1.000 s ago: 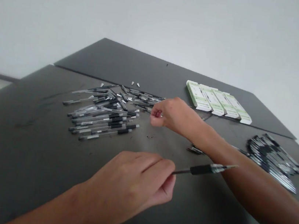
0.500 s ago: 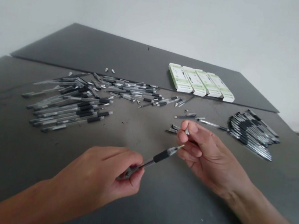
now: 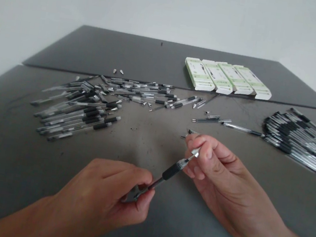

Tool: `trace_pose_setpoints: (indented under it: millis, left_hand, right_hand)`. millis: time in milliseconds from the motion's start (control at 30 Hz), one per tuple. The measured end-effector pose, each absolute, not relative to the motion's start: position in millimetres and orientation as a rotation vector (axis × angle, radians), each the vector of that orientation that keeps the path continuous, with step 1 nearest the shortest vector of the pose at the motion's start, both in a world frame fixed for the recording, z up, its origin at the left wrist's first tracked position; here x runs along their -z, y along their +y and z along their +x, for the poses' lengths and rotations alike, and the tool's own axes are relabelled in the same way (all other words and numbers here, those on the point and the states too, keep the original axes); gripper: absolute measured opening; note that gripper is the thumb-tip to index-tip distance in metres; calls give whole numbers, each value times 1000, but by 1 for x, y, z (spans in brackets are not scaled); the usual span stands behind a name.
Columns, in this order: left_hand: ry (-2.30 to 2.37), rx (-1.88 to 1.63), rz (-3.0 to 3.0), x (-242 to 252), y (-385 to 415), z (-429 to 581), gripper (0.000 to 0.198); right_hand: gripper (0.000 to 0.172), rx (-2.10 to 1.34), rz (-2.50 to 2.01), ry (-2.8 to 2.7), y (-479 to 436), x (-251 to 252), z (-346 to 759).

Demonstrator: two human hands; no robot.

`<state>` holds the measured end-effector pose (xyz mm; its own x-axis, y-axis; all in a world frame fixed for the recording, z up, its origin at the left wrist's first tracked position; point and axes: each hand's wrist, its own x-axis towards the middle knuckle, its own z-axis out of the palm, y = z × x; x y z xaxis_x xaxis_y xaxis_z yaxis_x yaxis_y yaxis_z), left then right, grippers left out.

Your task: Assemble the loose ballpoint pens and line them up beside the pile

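Note:
My left hand [image 3: 112, 194] is closed around the barrel of a clear gel pen [image 3: 171, 171] with a black rubber grip, its point slanting up to the right. Between thumb and forefinger, my right hand [image 3: 220, 174] pinches a small silvery cone-shaped pen tip [image 3: 196, 152]. That piece sits at the pen's writing end; whether it is fully seated I cannot tell. Just behind my right fingers, a few dark pen parts [image 3: 191, 132] lie partly hidden on the table.
Many loose pens [image 3: 82, 113] lie heaped on the left, more pens [image 3: 147, 91] behind. A neat stack of pens [image 3: 299, 134] is on the right. Several green-and-white boxes [image 3: 225, 79] stand at the back. Two small cone tips [image 3: 118, 71] rest near the seam of the grey table [image 3: 142, 144].
My right hand has brought the pen tip down onto the pen's writing end. The left hand keeps its hold on the pen. The view has shifted slightly.

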<state>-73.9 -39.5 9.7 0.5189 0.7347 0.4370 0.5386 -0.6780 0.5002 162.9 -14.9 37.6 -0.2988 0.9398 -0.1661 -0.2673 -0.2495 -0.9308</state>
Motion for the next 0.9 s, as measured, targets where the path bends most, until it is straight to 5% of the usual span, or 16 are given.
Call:
trace_pose_setpoints:
  millis: [200, 500, 700, 900]
  left_hand:
    - [1077, -899, 2471, -11, -39, -75, 13]
    - [1095, -867, 2476, -10, -39, -77, 16]
    - [1107, -898, 2462, -11, -38, -76, 15]
    - [1084, -861, 2434, -9, -39, -76, 14]
  right_hand:
    - [27, -1659, -981, -1118, -15, -32, 164]
    - [9, -1436, -983, -1324, -8, -32, 166]
    - [16, -1078, -1083, -1521, -3, -38, 165]
    - [26, -1175, -965, -1472, -5, -33, 163]
